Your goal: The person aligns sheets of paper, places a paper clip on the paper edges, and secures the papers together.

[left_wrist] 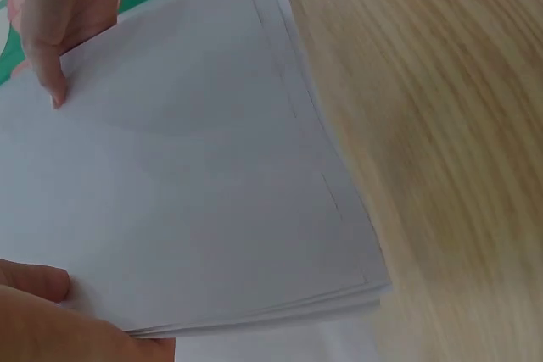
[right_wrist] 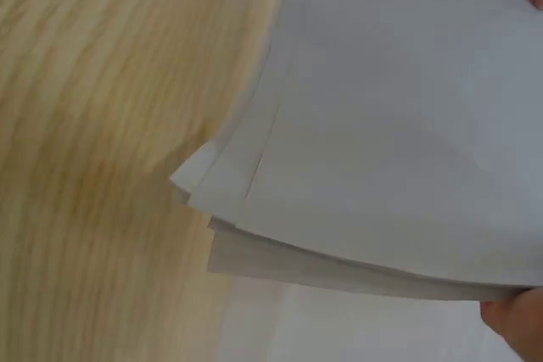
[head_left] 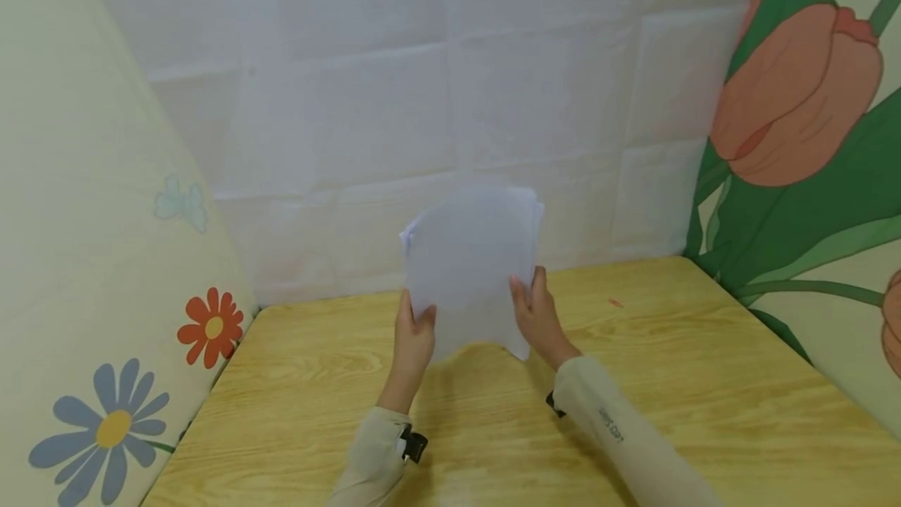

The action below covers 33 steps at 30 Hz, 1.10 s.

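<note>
A stack of white paper sheets point(head_left: 468, 264) is held up over the table, bowed between both hands. My left hand point(head_left: 415, 335) grips its left edge, thumb on the near face and fingers behind. On the right edge my right hand point(head_left: 540, 318) pinches the stack the same way. The sheets are uneven: in the right wrist view, corners of the paper point(right_wrist: 382, 142) fan out in steps. The left wrist view shows layered edges along one side of the stack point(left_wrist: 195, 175), with the left thumb point(left_wrist: 38, 281) pressing on the top sheet.
The wood-grain table point(head_left: 324, 382) spreads below the hands. A small red scrap point(head_left: 615, 303) lies on it to the right. Behind hangs a creased white sheet point(head_left: 394, 100). Flower-printed panels stand at the left point(head_left: 91, 257) and right point(head_left: 831, 202).
</note>
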{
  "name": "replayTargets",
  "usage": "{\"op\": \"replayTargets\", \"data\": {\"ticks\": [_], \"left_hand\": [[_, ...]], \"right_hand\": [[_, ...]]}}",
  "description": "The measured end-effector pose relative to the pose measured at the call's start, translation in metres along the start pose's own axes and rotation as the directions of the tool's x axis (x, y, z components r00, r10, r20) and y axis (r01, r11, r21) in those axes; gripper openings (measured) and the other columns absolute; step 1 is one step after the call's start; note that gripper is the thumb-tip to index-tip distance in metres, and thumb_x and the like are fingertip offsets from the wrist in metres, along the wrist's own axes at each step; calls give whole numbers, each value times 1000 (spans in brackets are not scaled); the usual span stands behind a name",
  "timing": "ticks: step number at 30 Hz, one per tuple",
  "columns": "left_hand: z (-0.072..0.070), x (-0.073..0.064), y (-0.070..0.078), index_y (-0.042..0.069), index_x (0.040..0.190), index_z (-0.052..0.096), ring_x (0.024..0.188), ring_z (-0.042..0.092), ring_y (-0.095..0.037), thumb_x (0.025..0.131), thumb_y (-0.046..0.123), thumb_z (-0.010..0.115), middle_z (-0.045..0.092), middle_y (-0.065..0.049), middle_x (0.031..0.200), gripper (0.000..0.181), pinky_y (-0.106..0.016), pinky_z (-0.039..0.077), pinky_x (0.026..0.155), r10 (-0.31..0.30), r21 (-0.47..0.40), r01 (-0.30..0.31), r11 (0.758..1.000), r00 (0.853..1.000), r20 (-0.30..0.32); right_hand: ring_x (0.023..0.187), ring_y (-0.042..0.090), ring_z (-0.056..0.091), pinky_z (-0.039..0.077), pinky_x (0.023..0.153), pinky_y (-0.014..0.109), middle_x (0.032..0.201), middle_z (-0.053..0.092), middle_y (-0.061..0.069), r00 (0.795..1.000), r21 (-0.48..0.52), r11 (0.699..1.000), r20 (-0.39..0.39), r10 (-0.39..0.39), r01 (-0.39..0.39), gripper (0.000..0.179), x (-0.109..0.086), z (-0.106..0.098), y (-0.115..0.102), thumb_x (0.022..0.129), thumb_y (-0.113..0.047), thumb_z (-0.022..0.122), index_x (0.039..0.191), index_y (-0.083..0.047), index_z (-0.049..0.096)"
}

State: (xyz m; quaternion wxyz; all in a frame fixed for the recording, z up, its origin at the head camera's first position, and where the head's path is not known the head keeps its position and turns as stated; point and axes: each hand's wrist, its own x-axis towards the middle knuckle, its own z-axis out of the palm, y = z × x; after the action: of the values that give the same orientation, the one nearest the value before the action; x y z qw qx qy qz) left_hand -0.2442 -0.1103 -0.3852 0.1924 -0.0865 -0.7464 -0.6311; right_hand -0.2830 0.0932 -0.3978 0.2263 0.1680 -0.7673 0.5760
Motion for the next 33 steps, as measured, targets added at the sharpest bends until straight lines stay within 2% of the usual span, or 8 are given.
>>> {"op": "replayTargets", "data": {"ticks": [6,10,16,22,29,33], "left_hand": [[0,2,-11,-1,138,35,133,36,-41,96,-4,47,45,-23,138,44,-57,26,110,-58,6,58,998,998,-5],[0,4,-15,-3,138,34,133,35,-43,96,-5,47,44,-25,138,45,-57,25,110,-71,7,71,997,997,0],[1,4,-21,-3,141,31,135,32,-44,95,-5,45,39,-26,143,48,-57,23,112,-115,8,115,993,993,7],[2,2,-27,-5,141,30,135,32,-45,95,-4,44,38,-28,143,47,-56,23,112,-173,6,172,985,985,16],[0,4,-25,-6,139,31,133,33,-46,96,-3,43,38,-29,143,45,-56,24,111,-224,-1,224,975,975,9],[-4,4,-23,-5,140,30,133,34,-45,98,4,47,38,-27,143,47,-57,26,110,-256,-19,257,966,966,21]], "right_hand": [[111,43,52,42,96,58,116,52,31,999,5,1000,44,29,-29,34,-3,1,6,105,-18,40,128,3,29],[114,44,50,40,97,58,120,50,31,998,21,998,42,51,-52,35,-3,2,6,104,-19,41,129,3,29],[111,41,52,44,94,55,120,52,30,990,32,991,57,126,-128,35,-7,4,10,104,-20,43,129,1,31],[108,40,55,46,93,53,118,54,29,988,19,990,69,139,-141,36,-11,5,17,103,-20,45,129,3,33],[117,41,50,41,99,55,127,50,28,978,28,985,122,168,-172,45,-10,0,17,103,-24,46,138,1,32],[124,41,45,39,102,56,136,45,27,968,39,978,156,195,-203,51,-8,-3,16,103,-28,47,142,0,30]]}}
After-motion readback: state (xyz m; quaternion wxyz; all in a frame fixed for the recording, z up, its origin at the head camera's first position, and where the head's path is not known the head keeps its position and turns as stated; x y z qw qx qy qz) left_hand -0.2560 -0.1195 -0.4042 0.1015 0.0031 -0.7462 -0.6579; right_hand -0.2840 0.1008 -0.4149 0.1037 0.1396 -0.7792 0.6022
